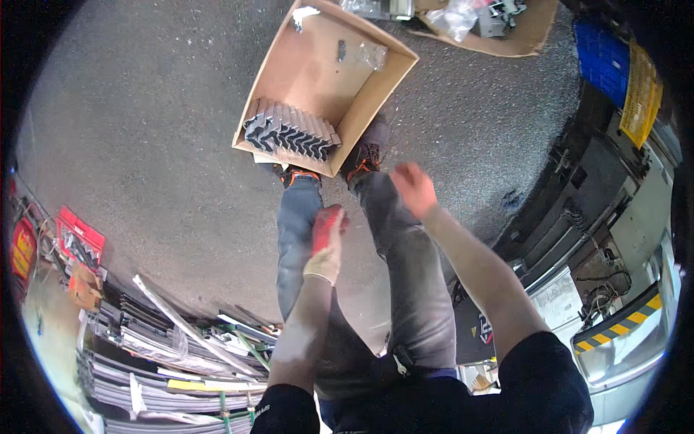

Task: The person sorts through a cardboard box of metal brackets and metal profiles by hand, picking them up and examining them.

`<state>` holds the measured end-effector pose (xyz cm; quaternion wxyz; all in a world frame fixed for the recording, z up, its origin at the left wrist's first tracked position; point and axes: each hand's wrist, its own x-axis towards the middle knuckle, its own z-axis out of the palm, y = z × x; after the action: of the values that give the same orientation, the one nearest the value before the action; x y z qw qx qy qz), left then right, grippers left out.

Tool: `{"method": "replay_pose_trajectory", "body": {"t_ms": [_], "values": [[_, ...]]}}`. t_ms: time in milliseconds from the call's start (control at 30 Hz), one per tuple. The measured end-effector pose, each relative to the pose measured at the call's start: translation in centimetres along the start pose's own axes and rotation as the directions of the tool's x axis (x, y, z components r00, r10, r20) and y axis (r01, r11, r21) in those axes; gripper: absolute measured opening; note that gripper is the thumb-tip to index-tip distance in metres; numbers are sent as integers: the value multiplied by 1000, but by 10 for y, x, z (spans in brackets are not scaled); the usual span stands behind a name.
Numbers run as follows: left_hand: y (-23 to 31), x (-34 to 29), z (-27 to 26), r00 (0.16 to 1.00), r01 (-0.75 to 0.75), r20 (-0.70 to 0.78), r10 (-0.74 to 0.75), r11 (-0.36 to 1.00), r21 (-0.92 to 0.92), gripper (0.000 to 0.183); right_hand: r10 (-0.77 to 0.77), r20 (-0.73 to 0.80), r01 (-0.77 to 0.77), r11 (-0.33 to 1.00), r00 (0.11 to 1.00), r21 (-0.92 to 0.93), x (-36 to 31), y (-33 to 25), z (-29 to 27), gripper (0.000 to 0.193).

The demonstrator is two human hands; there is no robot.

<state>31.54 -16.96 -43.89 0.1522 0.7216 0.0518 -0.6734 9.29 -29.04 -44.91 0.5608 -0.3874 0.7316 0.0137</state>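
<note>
On the dark grey floor, a red tray of small items sits at the left, just above a crumpled brown carton. Below lie many long strips, with a pale bar slanting across them and a yellow strip among them. At the upper right, a blue panel adjoins a yellow one; farther down runs a yellow-and-black striped band.

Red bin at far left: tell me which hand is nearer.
Left. The gloved left hand is well right of the red bin; the right hand is even farther right.
</note>
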Motion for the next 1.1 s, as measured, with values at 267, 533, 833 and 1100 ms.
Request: {"method": "replay_pose_trajectory", "body": {"t_ms": [267, 533, 833, 1100], "values": [[85, -117, -46, 988, -150, -52, 146, 985, -84, 50, 317, 449, -34, 845, 835, -533, -289, 292, -173, 55], [19, -242, -140, 988, -1, -155, 23, 989, 145, 44, 300, 448, -422, 884, 842, 202, -436, 47, -86, 100], [110, -306, -152, 918, -386, 251, 308, 838, 386, 36, 162, -160, -138, 979, 974, 150, -520, 17, -82, 73], [160, -343, -61, 881, -473, 367, 299, 538, 697, 32, 259, -353, -63, 874, 899, 482, -555, 93, -101, 66]]}}
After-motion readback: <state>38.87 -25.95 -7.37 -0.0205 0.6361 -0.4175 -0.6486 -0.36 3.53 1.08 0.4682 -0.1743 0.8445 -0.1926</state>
